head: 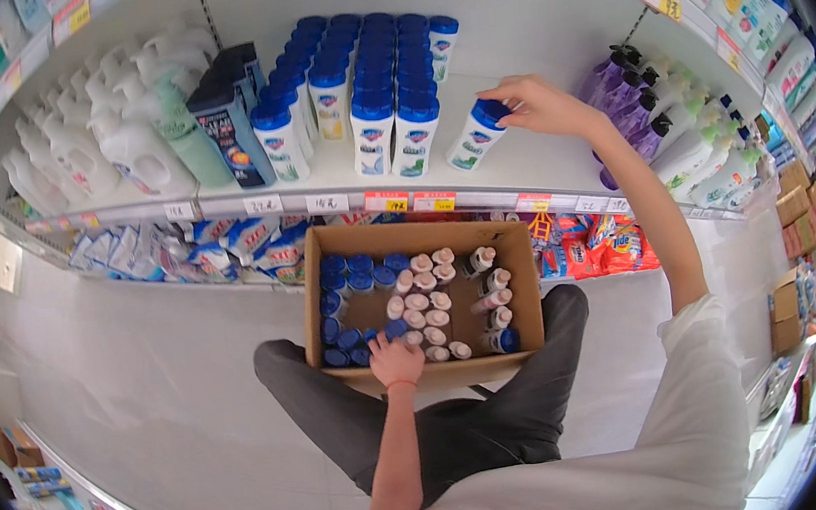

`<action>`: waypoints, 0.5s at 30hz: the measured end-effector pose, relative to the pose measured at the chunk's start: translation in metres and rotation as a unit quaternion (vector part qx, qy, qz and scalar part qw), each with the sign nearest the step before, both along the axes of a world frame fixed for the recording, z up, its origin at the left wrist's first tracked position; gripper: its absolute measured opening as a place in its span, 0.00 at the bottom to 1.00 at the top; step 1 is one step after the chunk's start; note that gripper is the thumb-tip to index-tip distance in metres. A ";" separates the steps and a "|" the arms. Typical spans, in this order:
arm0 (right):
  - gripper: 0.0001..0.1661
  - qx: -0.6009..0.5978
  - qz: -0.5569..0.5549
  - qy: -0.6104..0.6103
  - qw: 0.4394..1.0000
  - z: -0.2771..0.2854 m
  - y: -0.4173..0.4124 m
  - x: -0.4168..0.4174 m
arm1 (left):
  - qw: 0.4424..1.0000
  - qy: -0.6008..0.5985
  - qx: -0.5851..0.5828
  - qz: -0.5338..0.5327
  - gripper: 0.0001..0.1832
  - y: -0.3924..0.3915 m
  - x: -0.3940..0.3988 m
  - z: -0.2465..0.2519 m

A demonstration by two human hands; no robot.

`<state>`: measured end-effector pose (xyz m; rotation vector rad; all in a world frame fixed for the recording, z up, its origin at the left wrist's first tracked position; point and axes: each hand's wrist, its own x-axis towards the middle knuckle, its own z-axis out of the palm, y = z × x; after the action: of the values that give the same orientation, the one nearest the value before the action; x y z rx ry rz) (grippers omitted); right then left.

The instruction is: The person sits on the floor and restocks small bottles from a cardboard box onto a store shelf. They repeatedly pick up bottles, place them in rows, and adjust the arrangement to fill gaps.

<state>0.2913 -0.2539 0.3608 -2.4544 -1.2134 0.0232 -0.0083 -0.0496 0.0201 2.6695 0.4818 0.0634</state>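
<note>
My right hand point(538, 105) grips the blue cap of a white Safeguard bottle point(475, 138), which leans a little above the shelf's front part; whether its base touches the shelf I cannot tell. To its left, rows of white bottles with blue caps point(415, 133) stand on the shelf. My left hand point(397, 362) is low in the open cardboard box point(416, 230), its fingers on a blue-capped bottle point(395, 329). More blue-capped bottles line the box's left side, and pale pump-top bottles point(417, 301) fill the middle and right. My fingers partly hide the left-hand bottle.
White pump bottles point(140, 157) and dark boxes point(232, 139) stand on the shelf's left; purple pump bottles point(638, 123) stand on its right. Price tags line the shelf edge point(372, 202). Bagged detergent point(615, 246) lies below. My knees flank the box.
</note>
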 end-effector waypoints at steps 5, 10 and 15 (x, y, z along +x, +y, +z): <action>0.31 -0.086 -0.037 -0.188 0.978 -0.020 0.017 0.004 | 1.000 -0.026 0.014 0.001 0.14 0.000 -0.002 0.001; 0.30 -0.075 -0.183 -0.214 0.956 -0.047 0.035 -0.007 | 0.999 -0.023 0.027 -0.008 0.14 -0.001 -0.003 -0.003; 0.32 -0.028 -0.207 -0.277 0.938 -0.071 0.034 0.032 | 0.999 -0.018 0.027 -0.012 0.14 -0.002 -0.003 -0.005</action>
<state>0.3234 -0.2200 0.2898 -2.8152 -0.8580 -0.8080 -0.0112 -0.0511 0.0152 2.7216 0.4428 0.1193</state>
